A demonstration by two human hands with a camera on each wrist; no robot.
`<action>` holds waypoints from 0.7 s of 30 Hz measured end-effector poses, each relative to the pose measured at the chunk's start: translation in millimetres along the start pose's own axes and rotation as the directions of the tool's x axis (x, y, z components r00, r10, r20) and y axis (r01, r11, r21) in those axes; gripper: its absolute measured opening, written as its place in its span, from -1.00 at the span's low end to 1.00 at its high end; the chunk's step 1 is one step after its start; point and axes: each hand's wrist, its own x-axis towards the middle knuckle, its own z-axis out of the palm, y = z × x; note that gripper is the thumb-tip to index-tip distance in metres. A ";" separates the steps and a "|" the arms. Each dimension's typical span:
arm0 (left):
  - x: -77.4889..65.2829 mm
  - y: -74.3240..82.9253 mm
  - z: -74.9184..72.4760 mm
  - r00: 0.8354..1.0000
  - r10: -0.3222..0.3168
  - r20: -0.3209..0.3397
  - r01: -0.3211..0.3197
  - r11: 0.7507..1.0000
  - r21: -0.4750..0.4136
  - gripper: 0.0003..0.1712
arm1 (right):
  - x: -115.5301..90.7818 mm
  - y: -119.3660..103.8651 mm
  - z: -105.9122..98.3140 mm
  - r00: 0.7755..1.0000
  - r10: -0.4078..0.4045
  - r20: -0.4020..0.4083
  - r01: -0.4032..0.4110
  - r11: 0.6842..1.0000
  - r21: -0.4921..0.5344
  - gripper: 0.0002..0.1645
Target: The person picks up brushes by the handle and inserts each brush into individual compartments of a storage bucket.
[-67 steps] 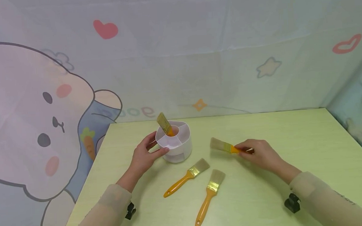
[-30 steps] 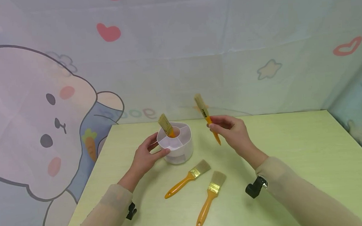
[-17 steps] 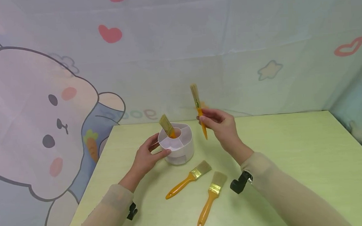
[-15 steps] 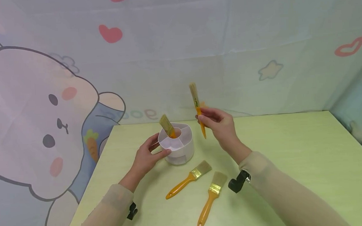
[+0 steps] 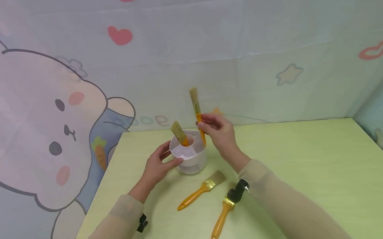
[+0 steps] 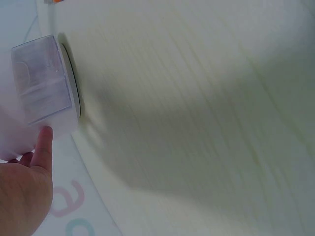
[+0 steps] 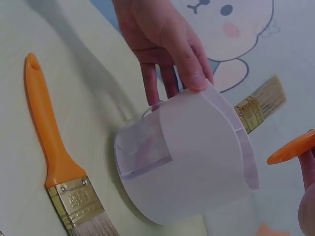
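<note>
– Left hand (image 5: pixel 158 165)?
– It grips the white holder (image 5: pixel 191 163) from the left.
– And the right hand (image 5: pixel 222 134)?
– It pinches a brush (image 5: pixel 196 108), nearly upright, bristles up, handle tip just above the holder's right edge, apart from it.

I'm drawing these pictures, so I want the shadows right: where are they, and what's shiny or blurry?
Head view: soft shadows on the tabletop beside the sleeves, metal bands of the lying paintbrushes shining gold; left wrist view: a broad shadow across the tabletop, picture hazy; right wrist view: a long soft shadow reaching toward the white divided holder.
</note>
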 end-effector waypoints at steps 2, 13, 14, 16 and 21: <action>-0.1 0.7 0.8 1.000 -0.001 0.001 0.001 1.000 -0.005 -0.06 | -0.8 2.5 2.1 1.000 -0.008 0.002 0.008 1.000 -0.024 -0.63; 0.8 0.4 2.2 1.000 0.010 0.000 -0.010 1.000 -0.003 -0.07 | -4.7 15.7 4.3 0.997 -0.051 0.057 0.060 0.982 -0.181 -0.66; 1.3 -0.1 2.7 1.000 0.009 0.000 -0.009 1.000 -0.002 -0.07 | -4.4 16.1 4.4 0.997 -0.054 0.058 0.063 0.981 -0.183 -0.66; 2.0 -0.6 3.9 1.000 0.004 0.002 -0.004 1.000 -0.001 -0.07 | -4.0 15.7 5.2 0.997 -0.063 0.055 0.072 0.982 -0.173 -0.66; 2.3 0.3 8.1 1.000 -0.009 0.008 0.009 1.000 0.005 -0.05 | -4.0 17.0 6.7 0.996 -0.069 0.059 0.078 0.983 -0.168 -0.65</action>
